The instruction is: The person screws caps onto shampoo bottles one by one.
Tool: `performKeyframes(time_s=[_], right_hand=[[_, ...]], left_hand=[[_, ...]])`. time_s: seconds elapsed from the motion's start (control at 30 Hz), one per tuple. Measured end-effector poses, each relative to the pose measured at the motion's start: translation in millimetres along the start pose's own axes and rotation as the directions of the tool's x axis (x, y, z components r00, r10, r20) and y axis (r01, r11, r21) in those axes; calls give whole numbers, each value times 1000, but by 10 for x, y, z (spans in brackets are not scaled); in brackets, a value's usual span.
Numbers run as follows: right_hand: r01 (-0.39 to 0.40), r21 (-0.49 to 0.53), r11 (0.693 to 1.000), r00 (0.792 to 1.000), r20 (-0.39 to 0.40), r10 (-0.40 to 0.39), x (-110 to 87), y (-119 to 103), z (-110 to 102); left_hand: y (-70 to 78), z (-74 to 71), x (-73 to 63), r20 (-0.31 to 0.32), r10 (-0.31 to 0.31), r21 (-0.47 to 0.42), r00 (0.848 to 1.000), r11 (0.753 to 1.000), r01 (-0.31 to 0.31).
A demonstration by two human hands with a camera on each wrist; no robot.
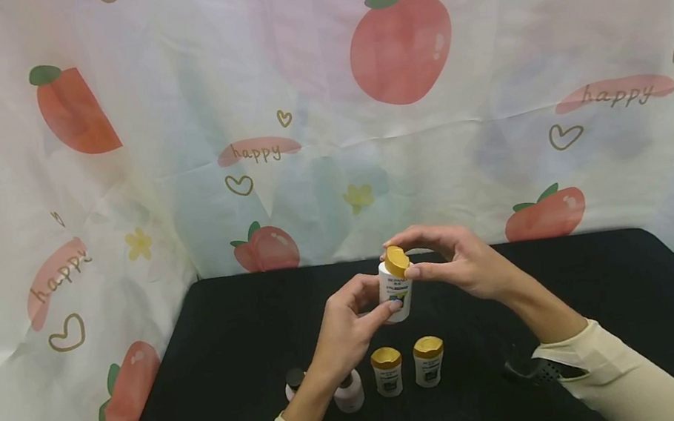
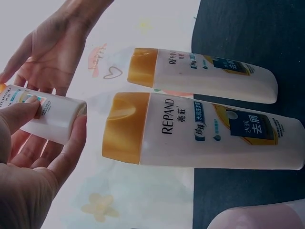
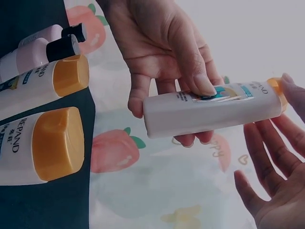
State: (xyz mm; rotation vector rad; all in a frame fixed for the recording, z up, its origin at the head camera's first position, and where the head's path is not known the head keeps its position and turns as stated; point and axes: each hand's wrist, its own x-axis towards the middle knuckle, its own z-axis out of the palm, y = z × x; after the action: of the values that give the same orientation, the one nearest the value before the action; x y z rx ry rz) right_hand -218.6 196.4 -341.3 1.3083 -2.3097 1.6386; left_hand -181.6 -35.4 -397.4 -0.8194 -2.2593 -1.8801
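A small white shampoo bottle (image 1: 395, 298) with a gold cap (image 1: 396, 261) is raised above the table, tilted slightly. My left hand (image 1: 351, 319) grips its body, thumb across the front label and fingers behind. At the top, my right hand (image 1: 464, 259) pinches the gold cap between thumb and fingers. In the right wrist view the held bottle (image 3: 209, 112) lies across the left fingers, with the right thumb at its cap. Below the hands stand two matching gold-capped shampoo bottles, one left (image 1: 388, 376) and one right (image 1: 429, 366).
Left of these, a pale pink bottle (image 1: 350, 395) with a black cap stands partly behind the left forearm, and a second black-capped bottle (image 1: 295, 381) is mostly hidden. A black cloth (image 1: 247, 316) covers the table. Behind it hangs a printed curtain (image 1: 316, 94).
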Motion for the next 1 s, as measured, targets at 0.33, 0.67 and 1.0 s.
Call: performKeyframes(time_s=[0.33,0.67,1.0], right_hand=[[-8,-15,1000,999,-41,8,-8,0,37],[-35,-17,999,996,-78,34,-14,-32,70],[-66,-12,998,989,-132,64,-14,-24,109]], left_hand=[[0,3,1,-16,-15,-9,1000,1000,15],[-1,2,1,-23,-14,-20,1000,1000,13],[-6,13,4,-40,-14,-1,999,1000,14]])
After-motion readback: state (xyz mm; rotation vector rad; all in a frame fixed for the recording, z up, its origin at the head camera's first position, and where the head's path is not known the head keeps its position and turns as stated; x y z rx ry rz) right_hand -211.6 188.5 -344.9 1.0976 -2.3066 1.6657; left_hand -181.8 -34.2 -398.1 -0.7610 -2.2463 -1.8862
